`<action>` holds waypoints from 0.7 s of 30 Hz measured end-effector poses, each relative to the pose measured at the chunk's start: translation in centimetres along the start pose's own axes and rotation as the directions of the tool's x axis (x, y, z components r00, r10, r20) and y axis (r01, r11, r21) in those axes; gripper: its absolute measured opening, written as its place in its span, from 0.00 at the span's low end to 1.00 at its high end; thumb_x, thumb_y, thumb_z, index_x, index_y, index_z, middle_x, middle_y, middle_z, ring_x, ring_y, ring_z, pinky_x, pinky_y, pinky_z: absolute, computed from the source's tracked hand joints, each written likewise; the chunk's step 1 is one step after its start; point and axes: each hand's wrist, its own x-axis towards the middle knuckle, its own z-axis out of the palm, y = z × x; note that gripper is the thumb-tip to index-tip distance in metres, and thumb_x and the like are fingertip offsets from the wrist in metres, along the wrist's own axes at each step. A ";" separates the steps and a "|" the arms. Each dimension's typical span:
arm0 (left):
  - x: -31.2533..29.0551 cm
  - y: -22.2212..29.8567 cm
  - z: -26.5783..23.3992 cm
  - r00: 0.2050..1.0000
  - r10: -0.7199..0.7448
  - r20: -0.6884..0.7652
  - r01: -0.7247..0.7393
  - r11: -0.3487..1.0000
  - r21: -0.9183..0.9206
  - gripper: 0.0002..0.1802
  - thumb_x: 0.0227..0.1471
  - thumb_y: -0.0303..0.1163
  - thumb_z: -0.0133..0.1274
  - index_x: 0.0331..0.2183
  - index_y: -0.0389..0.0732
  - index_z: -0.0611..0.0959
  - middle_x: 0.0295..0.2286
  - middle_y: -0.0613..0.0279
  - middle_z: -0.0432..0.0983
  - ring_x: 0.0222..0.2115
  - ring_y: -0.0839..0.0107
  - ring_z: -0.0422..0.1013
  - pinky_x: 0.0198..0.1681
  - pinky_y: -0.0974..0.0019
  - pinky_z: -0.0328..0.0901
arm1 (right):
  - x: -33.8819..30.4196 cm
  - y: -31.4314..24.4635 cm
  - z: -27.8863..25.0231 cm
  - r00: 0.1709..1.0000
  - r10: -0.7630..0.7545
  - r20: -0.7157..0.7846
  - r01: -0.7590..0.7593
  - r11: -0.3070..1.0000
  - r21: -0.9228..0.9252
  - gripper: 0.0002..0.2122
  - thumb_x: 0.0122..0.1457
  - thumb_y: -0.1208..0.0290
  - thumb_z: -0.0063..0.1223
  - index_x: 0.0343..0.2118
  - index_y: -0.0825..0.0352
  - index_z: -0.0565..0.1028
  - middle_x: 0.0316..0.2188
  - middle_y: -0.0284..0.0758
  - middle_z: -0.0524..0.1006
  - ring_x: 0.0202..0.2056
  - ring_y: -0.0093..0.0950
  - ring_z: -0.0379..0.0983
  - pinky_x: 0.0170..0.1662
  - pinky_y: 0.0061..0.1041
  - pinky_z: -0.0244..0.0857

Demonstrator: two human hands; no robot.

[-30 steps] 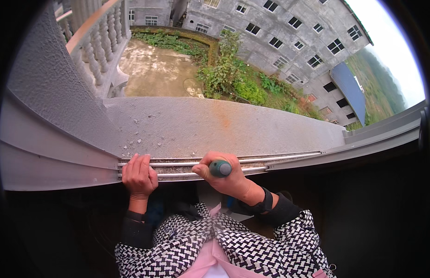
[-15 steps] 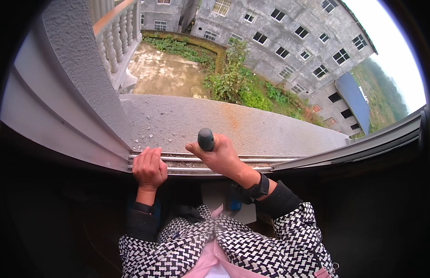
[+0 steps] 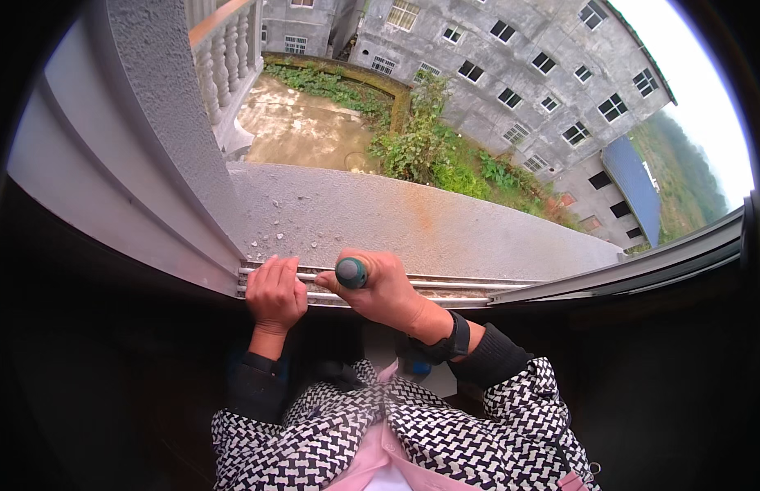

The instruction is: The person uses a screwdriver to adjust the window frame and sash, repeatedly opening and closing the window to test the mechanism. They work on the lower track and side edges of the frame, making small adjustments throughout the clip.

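My right hand (image 3: 382, 290) is closed around the handle of a screwdriver (image 3: 351, 272), dark green with a grey rounded end. The handle stands nearly end-on to me, and its shaft is hidden below my fist. It is over the sliding window track (image 3: 445, 292), whose pale rails have brownish grit between them. Close to its left, my left hand (image 3: 275, 295) lies on the track's left end with its fingers together and bent over the rails. The fingertips are partly hidden.
Beyond the track lies a rough grey outer ledge (image 3: 380, 213) with small loose chips at its left and a drop past its far edge. A pale window frame (image 3: 126, 180) bounds the left; a sliding sash edge (image 3: 625, 266) runs at the right. A balustrade (image 3: 224, 65) stands outside.
The screwdriver handle has come down and nearer my left hand, its end now turned more toward me. My left hand stays on the track. The whole view has shifted slightly.
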 end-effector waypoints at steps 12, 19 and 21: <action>0.0 0.1 0.2 1.000 0.002 -0.025 -0.003 1.000 -0.029 0.21 0.46 0.31 0.51 0.44 0.39 0.84 0.38 0.56 0.82 0.44 0.53 0.78 0.48 0.52 0.69 | -1.2 -0.4 -4.4 0.924 0.348 0.160 -0.311 0.925 -0.219 0.13 0.60 0.58 0.67 0.31 0.64 0.81 0.23 0.43 0.77 0.23 0.42 0.70 0.30 0.34 0.68; -0.1 0.0 0.2 0.999 -0.016 -0.028 0.015 0.999 -0.039 0.21 0.46 0.32 0.52 0.45 0.41 0.84 0.39 0.58 0.82 0.44 0.54 0.78 0.48 0.52 0.68 | 2.8 -0.6 1.5 0.985 0.171 0.007 -0.158 0.895 0.418 0.14 0.61 0.64 0.67 0.25 0.67 0.76 0.18 0.28 0.72 0.22 0.20 0.66 0.26 0.25 0.61; -0.1 0.0 0.2 0.999 -0.019 -0.033 0.017 0.999 -0.047 0.21 0.46 0.32 0.51 0.44 0.41 0.84 0.39 0.57 0.82 0.44 0.53 0.78 0.48 0.52 0.68 | 2.8 -1.0 -0.5 0.977 0.210 -0.024 -0.172 0.855 0.489 0.15 0.62 0.67 0.67 0.23 0.67 0.74 0.18 0.24 0.69 0.24 0.15 0.62 0.25 0.22 0.59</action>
